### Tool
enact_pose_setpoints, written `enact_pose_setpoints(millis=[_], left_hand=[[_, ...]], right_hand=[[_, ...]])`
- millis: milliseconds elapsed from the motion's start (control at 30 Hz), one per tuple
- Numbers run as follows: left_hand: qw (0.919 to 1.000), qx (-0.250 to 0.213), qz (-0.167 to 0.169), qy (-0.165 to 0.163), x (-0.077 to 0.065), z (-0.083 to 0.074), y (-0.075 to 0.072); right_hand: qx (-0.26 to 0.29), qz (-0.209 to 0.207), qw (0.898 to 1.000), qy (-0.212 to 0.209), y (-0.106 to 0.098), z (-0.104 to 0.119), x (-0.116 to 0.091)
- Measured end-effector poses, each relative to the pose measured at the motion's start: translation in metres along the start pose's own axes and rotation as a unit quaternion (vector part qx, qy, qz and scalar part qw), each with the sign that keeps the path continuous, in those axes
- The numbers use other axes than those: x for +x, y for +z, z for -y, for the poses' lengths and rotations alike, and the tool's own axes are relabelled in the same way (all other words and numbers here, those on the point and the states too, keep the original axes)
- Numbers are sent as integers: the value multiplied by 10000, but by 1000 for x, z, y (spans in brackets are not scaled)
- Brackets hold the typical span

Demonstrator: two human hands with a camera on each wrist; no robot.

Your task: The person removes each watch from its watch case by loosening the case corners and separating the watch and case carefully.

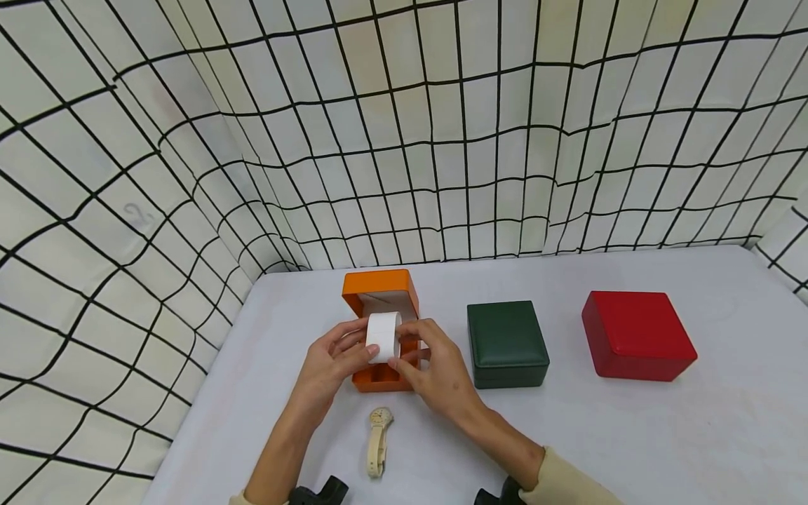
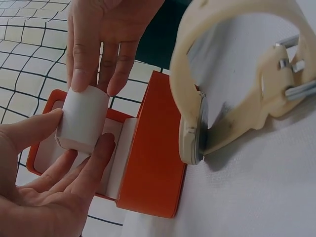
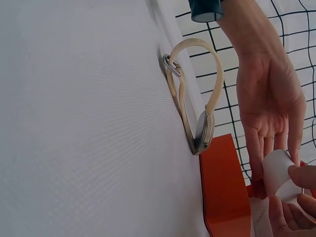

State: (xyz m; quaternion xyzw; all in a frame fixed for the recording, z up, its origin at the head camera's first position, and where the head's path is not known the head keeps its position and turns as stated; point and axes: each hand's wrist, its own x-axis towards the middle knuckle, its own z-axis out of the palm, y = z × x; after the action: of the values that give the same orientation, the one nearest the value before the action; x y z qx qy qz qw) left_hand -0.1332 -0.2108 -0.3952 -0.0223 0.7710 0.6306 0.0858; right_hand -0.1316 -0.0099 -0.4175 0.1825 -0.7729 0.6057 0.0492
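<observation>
Both hands hold a white watch cushion (image 1: 382, 338), a short rounded roll, over the open orange watch box (image 1: 381, 282). My left hand (image 1: 331, 361) pinches its left side between thumb and fingers. From the right, the thumb and fingers of my right hand (image 1: 445, 372) grip the other end. In the left wrist view the cushion (image 2: 83, 118) shows a curved face and a flat end. A cream wristwatch (image 1: 379, 438), its strap buckled into a loop, lies on the white table just in front of the box.
A closed dark green box (image 1: 508, 344) stands right of the orange one, and a closed red box (image 1: 637, 335) sits farther right. Black netting (image 1: 467, 140) over a pale wall rises behind the table (image 1: 631, 442) and along its left side.
</observation>
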Motion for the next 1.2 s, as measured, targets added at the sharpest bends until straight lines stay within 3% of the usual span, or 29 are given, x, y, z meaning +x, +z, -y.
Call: enact_pose_setpoints(millis=[167,467,867,1200], left_hand=[[9998,156,-50,-118,-2,-3,0],[9982,566,-94,170,-5,-4,-1],[9958,783,-396,249,-4,-4,5],[9926,1049,-486,360,-3,-5,8]], right_hand=[[-36,30,10000,-28,1,-1,0],[-96,24,9999,-53,3,-3,0],[-287,-19,9995,-147,4,-5,0],[-390,7,9992,79,4,-5,2]])
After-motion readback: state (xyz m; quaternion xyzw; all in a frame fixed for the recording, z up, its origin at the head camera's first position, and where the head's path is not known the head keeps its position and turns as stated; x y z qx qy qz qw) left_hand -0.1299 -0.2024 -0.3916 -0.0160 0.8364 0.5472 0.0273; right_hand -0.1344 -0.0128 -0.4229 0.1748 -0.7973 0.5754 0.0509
